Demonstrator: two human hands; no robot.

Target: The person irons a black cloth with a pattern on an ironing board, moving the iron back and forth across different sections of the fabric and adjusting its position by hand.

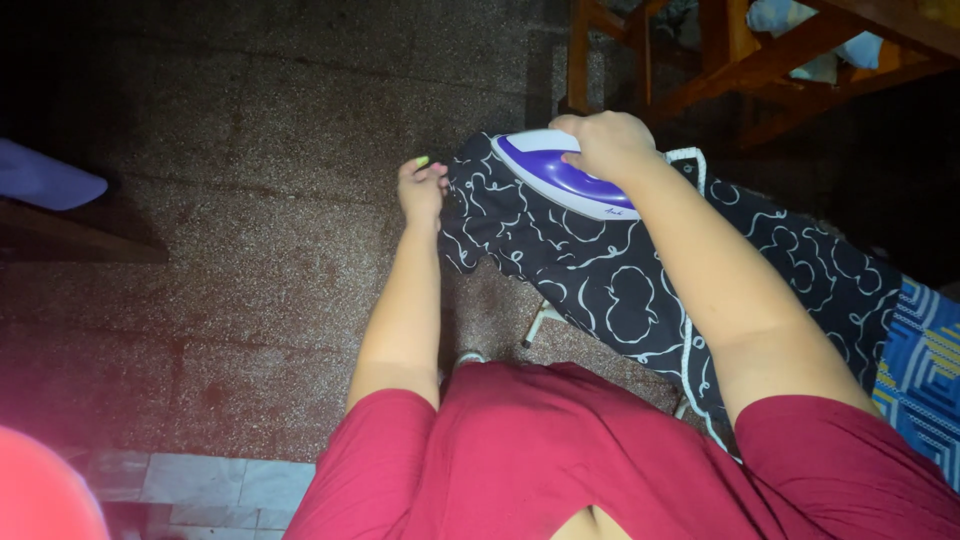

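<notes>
Ironing is under way: the right hand (605, 145) is wrapped around the handle of a purple and white iron (560, 178), whose soleplate rests flat on a black garment (620, 290) patterned with white looping lines. The iron sits at the far end of the cloth, near its narrow tip, with its pointed nose aimed toward the left hand (422, 190). That hand pinches the garment's far edge between fingers and thumb, pulling it taut just beside the iron but apart from it. The garment is spread over an ironing board (925, 365), of which a blue patterned cover shows at the right edge and pale legs show below the cloth. A white cord (690, 160) loops behind the right wrist. Judging from this, the pressing stroke has reached the end of the fabric; the next move seems to call for keeping the cloth stretched while the iron glides over the remaining edge, with the pinching fingers held clear of the hot plate. Beyond the board stands wooden furniture (720, 60) on a speckled floor (250, 200).
</notes>
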